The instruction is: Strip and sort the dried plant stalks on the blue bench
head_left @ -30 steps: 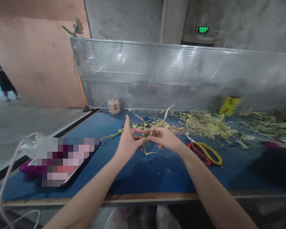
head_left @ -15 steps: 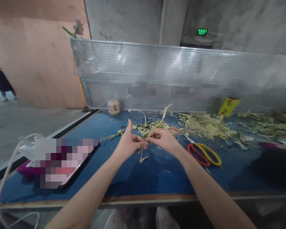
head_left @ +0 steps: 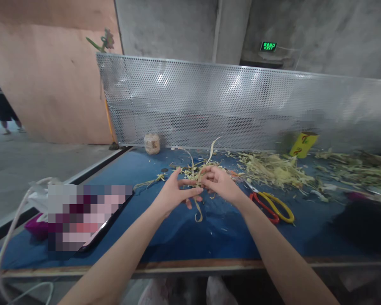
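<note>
Between my two hands is a bundle of pale, dried leaf strips, its long curled ends sticking up above the fingers and one tail hanging below. My left hand pinches it from the left with thumb and fingers. From the right, my right hand grips it with bent fingers, the fingertips of both hands nearly meeting. Just behind them lies a small heap of yellowish plant scraps, partly hidden by the hands. Scissors with one red and one yellow handle lie right of my right wrist.
Left on the blue table is a phone or tablet with a blurred screen, near a white cable. At the back stand a wrapped pale block, a yellow can and a perforated metal screen. More dried leaves spread right.
My left thumb has come down from pointing up and now lies toward the strips. The hanging tail has shifted right, and the upright strip leans a little further left.
</note>
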A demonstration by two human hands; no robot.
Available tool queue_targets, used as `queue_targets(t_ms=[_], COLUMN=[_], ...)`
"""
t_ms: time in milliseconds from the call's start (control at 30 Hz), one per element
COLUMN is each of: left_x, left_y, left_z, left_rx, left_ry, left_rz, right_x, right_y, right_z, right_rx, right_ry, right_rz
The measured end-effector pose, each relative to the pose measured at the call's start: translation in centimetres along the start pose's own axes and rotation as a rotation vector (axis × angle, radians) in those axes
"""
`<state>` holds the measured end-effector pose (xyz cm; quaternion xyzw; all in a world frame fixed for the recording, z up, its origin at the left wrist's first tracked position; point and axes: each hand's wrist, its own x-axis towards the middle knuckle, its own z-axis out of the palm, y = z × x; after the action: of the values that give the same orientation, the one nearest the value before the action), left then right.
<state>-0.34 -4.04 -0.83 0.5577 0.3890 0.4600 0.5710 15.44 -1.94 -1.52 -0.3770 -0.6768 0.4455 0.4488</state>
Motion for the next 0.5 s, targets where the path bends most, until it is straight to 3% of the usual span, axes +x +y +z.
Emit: queue_targets(t_ms=[133, 500], left_x=[0.0, 0.5], left_y=[0.1, -0.1], left_z=[0.0, -0.2], left_rx=[-0.030, -0.165], left_ry=[0.007, 0.109], left_rz=[0.046, 0.034], right_x=[-0.1, -1.8], right_y=[0.4, -0.7], right_z=[0.4, 0.6], right_rx=[-0.062, -0.609], right_ry=[0.017, -0.055], right_rz=[-0.143, -0.529])
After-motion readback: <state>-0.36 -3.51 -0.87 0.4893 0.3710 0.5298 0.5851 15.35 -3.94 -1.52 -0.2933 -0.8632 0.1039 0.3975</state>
